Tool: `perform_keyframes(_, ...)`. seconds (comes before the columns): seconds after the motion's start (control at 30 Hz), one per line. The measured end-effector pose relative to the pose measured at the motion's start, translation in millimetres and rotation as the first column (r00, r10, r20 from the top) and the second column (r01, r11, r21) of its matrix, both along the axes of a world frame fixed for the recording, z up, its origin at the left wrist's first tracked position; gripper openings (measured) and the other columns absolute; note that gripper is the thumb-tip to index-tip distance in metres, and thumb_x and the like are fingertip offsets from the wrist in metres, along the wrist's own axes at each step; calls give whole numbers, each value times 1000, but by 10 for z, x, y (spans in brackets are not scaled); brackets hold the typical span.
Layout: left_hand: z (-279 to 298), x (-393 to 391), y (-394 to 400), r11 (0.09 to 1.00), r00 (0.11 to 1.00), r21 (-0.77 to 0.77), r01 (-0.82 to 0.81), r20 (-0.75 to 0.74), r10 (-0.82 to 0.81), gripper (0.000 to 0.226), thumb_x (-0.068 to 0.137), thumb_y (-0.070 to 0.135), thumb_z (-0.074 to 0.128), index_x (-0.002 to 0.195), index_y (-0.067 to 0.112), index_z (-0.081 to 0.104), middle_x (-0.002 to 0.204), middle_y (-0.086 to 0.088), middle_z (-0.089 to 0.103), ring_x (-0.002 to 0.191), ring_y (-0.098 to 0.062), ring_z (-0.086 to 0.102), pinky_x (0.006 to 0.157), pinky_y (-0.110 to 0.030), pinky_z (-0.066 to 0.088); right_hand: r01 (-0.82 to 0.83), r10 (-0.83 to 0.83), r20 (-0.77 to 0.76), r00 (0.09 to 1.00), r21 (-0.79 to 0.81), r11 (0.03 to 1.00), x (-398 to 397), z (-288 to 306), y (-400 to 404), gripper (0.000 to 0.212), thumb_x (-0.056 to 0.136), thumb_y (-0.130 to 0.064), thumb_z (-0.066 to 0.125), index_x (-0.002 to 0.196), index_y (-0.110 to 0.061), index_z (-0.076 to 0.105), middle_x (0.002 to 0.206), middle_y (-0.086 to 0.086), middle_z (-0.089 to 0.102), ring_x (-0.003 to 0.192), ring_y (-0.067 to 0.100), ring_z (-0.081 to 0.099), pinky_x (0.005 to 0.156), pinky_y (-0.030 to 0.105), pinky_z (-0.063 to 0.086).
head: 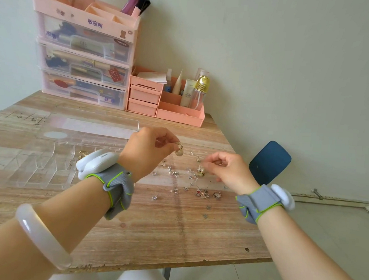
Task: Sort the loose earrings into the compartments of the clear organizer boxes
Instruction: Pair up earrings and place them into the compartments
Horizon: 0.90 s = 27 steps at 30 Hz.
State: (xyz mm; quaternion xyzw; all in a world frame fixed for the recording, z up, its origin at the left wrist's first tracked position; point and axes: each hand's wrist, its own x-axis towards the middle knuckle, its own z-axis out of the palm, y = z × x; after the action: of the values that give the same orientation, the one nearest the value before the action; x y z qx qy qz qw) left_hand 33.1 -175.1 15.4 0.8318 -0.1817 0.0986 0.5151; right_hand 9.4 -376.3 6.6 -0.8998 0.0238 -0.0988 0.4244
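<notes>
**Matching a pearl pair before boxing it**

The step in hand looks like pairing: the left hand (150, 147) has a round cream pearl drop earring with a gold top (179, 151) lifted clear of the worn wooden table (151, 229), while the right hand (229, 169) reaches for what seems its twin, a second pearl and gold earring (201, 170) lying just under its fingertips. To do this well, the person should take the second piece by its metal fitting rather than the bead, lift it straight up so the neighbouring studs are not dragged along, and then carry both to one compartment

The left fingers are closed to a narrow pinch on the gold top, the pearl hanging below them. The right fingers are curled, thumb and forefinger close together just beside the second earring; whether they already touch it cannot be told

The scattered small silver and crystal stud earrings (189, 184) lie below and between both sets of fingers. The clear plastic compartment organizer box (46, 167) sits to the left of the left fingers, well apart from the pile
</notes>
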Motion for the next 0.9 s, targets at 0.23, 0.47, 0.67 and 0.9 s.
perform_keyframes(0.23,-62,6,36,1000,1000,19,10,-23,-10,8,81,24,66,76,29,67,70,6,61,63,-5,53,53,-4,37,-36,44,8,999,-428,903,91,-115,65,8,82,-24,67,88,-21,72,78,-6,51,66,4,43,59,21,33)
perform_keyframes(0.47,-73,3,65,1000,999,23,21,-32,-21,8,82,23,66,76,28,67,73,5,62,62,-4,52,52,-5,37,-54,28,-61,998,-489,871,123,-95,100,11,83,-26,65,87,-18,71,81,-4,52,77,12,47,65,25,33)
perform_keyframes(0.67,-80,-9,77,999,999,28,26,-41,-25,6,82,23,66,78,27,68,77,1,66,62,-4,53,51,-5,38,-106,39,-141,989,-506,856,135,-46,133,13,87,-24,61,89,-13,67,76,-4,56,74,13,50,58,25,36)
perform_keyframes(0.9,-80,-6,80,999,999,36,26,-43,-24,6,82,23,65,78,26,68,80,1,67,63,-5,54,50,-4,37,-85,21,-129,991,-509,857,118,-54,132,12,88,-22,59,88,-13,66,68,-13,49,74,12,50,64,24,36)
